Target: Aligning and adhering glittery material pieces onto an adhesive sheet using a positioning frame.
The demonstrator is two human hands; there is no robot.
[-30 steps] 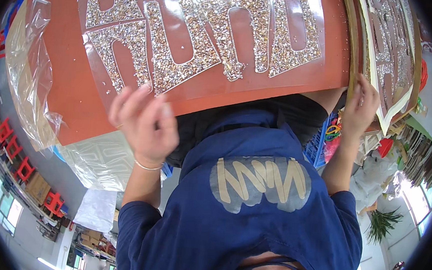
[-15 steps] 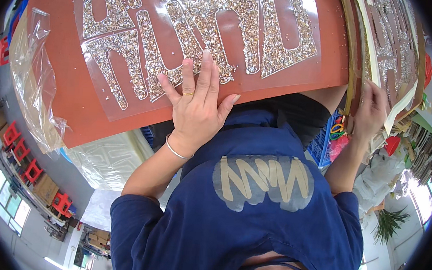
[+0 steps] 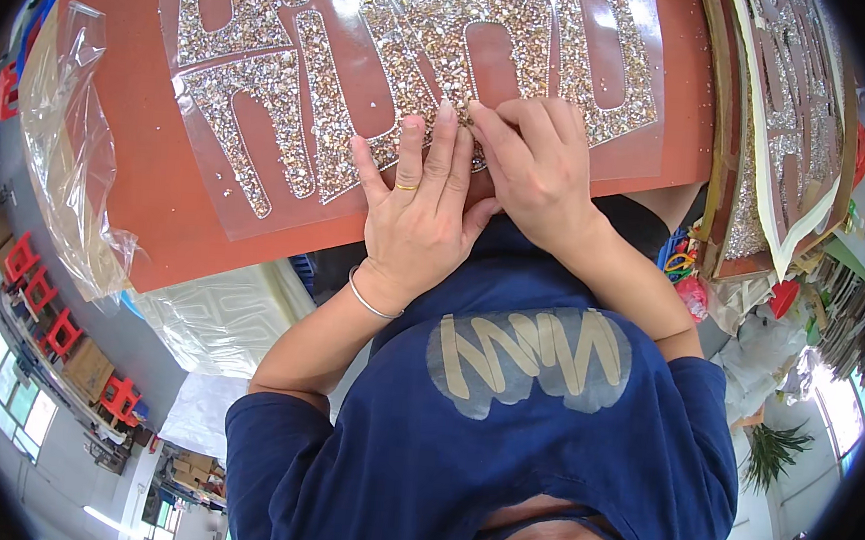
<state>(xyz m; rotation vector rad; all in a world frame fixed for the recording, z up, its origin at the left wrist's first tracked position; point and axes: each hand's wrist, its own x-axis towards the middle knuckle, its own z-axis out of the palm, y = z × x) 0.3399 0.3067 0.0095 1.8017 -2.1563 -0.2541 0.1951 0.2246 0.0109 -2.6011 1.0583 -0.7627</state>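
Right hand (image 3: pixel 542 172) shifted from the framed panel (image 3: pixel 711 89) to the stone-patterned film (image 3: pixel 621 161)

Head view. Half a second earlier the right hand lay at the panel on the person's right; it is now beside the left hand (image 3: pixel 418 224), which has stayed on the film's near edge. The left hand is flattened palm down, fingers extended, grasping nothing. The right hand is bent, its fingertips drawn together at the stones (image 3: pixel 332 128) just beside the left fingertips; whether they pinch anything cannot be told. The film, clear and bearing stones in elongated, outlined shapes, lies flat on the reddish-brown tabletop (image 3: pixel 157 191), in front of the person. A gold ring (image 3: pixel 406 187) and a bracelet (image 3: pixel 368 301) mark the left hand and wrist. Crumpled clear plastic (image 3: pixel 86 135) hangs at the table's left edge; red stools (image 3: pixel 40 288) stand beyond.
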